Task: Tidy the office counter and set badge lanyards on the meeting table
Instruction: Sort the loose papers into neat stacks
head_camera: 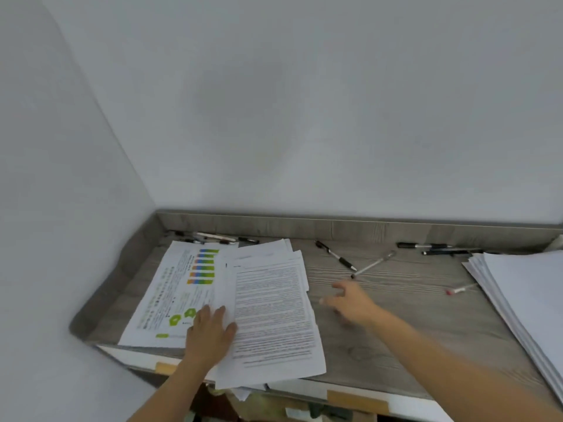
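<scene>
Counter (pixel 396 318) tidying looks barely begun, judging by how much lies loose on the grey wood-grain top. A tall white paper stack (pixel 524 300) sits at the right end, its edges slightly fanned. At the left, a skewed pile of printed sheets (pixel 271 306) overhangs the front edge and lies partly over a colour chart page (pixel 170 287). The left hand (pixel 210 333) presses flat on that pile, fingers straight, its grip taking hold of nothing. The right hand (pixel 353 303), blurred, reaches over bare wood with a wide, empty grip. It is near a clear pen (pixel 373 264) and a black pen (pixel 335 255), which lie in a V. Against the rear lip lie the back-left pens (pixel 213 236) and the back-right pens (pixel 426 245). A pink-ended pen (pixel 460 289) sits just beside the stack. Papers want squaring and pens want gathering. Neither badge lanyards nor a meeting table are in view, so that part seems untouched.
</scene>
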Demonstrator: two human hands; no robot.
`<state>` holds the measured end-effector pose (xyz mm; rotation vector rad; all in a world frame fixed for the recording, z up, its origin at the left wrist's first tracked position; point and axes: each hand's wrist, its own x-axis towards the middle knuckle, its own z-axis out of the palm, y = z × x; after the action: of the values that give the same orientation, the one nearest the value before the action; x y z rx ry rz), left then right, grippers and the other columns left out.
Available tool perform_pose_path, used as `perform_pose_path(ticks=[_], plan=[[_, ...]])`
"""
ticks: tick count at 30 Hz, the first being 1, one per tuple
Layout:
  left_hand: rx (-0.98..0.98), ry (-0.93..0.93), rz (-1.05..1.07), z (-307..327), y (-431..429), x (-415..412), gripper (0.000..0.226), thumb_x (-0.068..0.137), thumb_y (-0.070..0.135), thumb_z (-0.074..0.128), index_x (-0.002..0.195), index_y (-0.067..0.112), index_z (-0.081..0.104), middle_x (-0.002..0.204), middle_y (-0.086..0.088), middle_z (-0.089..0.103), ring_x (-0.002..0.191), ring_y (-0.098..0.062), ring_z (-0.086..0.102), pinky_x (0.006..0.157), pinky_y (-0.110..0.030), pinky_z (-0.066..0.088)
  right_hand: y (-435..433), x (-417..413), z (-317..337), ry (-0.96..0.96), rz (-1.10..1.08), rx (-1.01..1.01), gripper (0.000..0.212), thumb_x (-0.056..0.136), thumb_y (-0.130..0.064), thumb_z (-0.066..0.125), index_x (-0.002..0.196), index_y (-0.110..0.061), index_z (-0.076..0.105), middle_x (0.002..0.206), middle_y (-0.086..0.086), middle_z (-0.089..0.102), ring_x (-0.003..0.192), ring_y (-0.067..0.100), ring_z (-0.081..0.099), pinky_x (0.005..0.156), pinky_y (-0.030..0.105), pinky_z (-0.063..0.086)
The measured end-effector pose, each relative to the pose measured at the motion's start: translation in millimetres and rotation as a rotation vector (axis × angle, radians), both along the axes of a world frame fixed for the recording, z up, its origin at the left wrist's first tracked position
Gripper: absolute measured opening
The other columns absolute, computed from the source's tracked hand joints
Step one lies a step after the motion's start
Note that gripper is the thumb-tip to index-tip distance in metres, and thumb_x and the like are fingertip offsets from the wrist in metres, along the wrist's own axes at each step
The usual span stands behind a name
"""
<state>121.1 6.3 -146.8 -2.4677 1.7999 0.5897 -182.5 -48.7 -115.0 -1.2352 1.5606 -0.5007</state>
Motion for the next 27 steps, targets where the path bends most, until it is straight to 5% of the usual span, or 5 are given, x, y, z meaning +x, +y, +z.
perform_pose_path(ticks=[5, 10, 15, 21, 27], plan=[[-0.022, -0.002, -0.158, -3.8, 4.3, 14.2, 0.060, 0.100, 0.054, 0.025, 0.154, 0.028, 0.015, 0.163, -0.004, 0.006, 0.149, -0.026, 0.007, 0.119, -0.044, 0.013, -9.6, 62.5, -7.8, -0.161, -0.021, 0.163, 0.049, 0.082, -0.021, 0.078, 0.124, -0.010, 0.054, 0.120, 0.006, 0.066, 0.098, 0.021, 0.068, 0.076, 0.035, 0.060], [-0.171, -0.012, -0.170, -1.6, -1.0, 46.2, 0.052, 0.101, 0.046, 0.030, 0.146, 0.021, 0.034, 0.148, 0.002, 0.039, 0.133, -0.020, 0.036, 0.107, -0.037, 0.033, -0.9, 75.3, -16.9, 0.096, -0.063, -0.017, 0.011, 0.090, -0.017, 0.068, 0.080, -0.020, 0.067, 0.091, 0.002, 0.075, 0.076, 0.016, 0.071, 0.078, 0.038, 0.060], [-0.229, 0.216, -0.038, 4.3, -19.3, 52.5, 0.040, 0.098, 0.037, 0.046, 0.133, 0.017, 0.048, 0.132, -0.004, 0.050, 0.118, -0.020, 0.046, 0.097, -0.033, 0.041, -8.4, 49.9, 11.0, 0.014, -0.212, -0.125, 0.009, 0.095, -0.014, 0.062, 0.093, -0.010, 0.070, 0.082, 0.002, 0.074, 0.077, 0.024, 0.071, 0.074, 0.042, 0.059], [-0.180, 1.132, 0.517, 26.5, -51.5, 26.4, 0.046, 0.094, 0.025, 0.060, 0.136, 0.011, 0.047, 0.121, -0.003, 0.058, 0.105, -0.020, 0.057, 0.089, -0.033, 0.049, -5.6, 65.8, 20.1, -0.189, -0.215, 0.036, 0.013, 0.096, -0.009, 0.059, 0.103, -0.001, 0.068, 0.085, 0.005, 0.075, 0.073, 0.020, 0.073, 0.057, 0.026, 0.057], [-0.147, 1.153, 0.480, 28.1, -59.1, 16.3, 0.035, 0.094, 0.014, 0.058, 0.128, 0.016, 0.047, 0.108, 0.002, 0.058, 0.091, -0.012, 0.055, 0.070, -0.022, 0.045, -12.5, 100.5, 0.4, 0.022, -0.143, -0.020, 0.028, 0.088, -0.017, 0.070, 0.113, -0.018, 0.057, 0.097, -0.001, 0.071, 0.077, 0.020, 0.074, 0.070, 0.040, 0.061]])
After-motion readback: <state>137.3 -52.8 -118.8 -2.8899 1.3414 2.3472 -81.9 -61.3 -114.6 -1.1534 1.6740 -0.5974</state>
